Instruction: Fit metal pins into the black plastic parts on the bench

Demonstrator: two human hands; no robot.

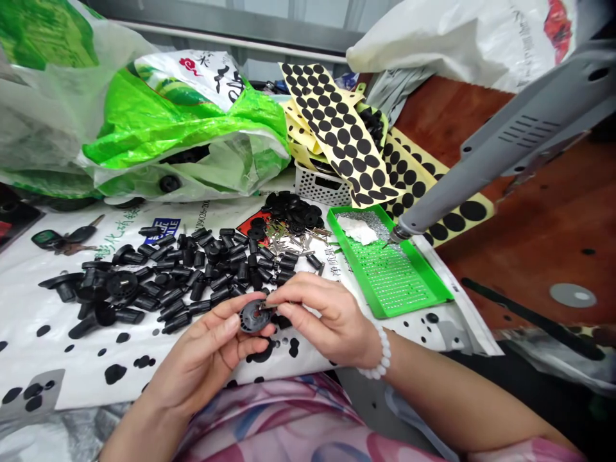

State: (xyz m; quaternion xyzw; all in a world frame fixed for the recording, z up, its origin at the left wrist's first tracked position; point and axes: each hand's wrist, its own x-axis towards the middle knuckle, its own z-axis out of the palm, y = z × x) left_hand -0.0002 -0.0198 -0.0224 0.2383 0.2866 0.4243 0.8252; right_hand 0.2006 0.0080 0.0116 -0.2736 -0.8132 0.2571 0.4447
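Between thumb and fingers, my left hand [212,346] grips a round black plastic disc [253,316] with a slotted rim, tilted toward me. My right hand [320,317] pinches a small metal piece [267,306] at the centre of the disc; its inner end is too small to make out. Just beyond the hands lies a pile of black ribbed plastic cylinders [197,269]. Behind it are more black discs [293,213] and a scatter of small metal pieces [293,240].
A green tray [380,307] of small screws stands right, with a grey electric screwdriver [462,154] angled over it. Behind are sheets of black round stickers [337,122] on a white basket [323,186]. Green-and-white plastic bags [192,128] and keys [67,240] lie left.
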